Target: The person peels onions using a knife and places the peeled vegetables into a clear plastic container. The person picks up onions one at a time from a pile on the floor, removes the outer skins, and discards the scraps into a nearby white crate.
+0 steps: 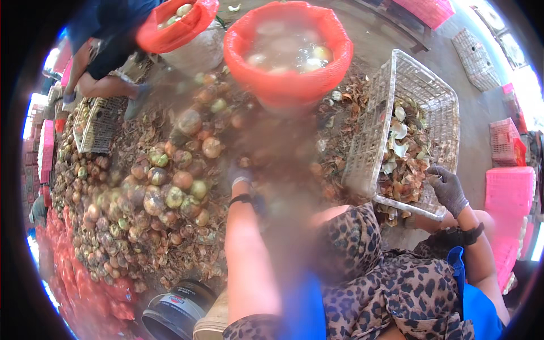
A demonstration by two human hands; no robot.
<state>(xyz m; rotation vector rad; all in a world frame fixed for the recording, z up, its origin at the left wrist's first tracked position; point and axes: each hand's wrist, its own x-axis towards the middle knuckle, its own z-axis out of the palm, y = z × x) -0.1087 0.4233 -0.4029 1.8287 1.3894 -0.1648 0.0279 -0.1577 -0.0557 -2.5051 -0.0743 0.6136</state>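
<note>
My left hand [243, 173] reaches down to the floor beside a heap of unpeeled onions [153, 199]. A brown smudge on the view blurs its fingers, and a small onion [245, 162] shows just beyond them. My right hand [448, 189], in a grey glove, hangs at the near right rim of a dirty white plastic crate [384, 127]. Its fingers are curled; whether they grip something thin is unclear. Onion skins and peeled layers [401, 157] lie inside the crate. Ahead, a bucket lined with a red mesh bag [238, 55] holds peeled onions [321, 53] in water.
Another person [106, 63] works at the upper left, by a second red-lined bucket [180, 38] and a tilted crate [95, 125]. Full red mesh sacks [80, 272] line the lower left. A black bucket [178, 308] stands near my left side; pink crates [510, 189] stand at right.
</note>
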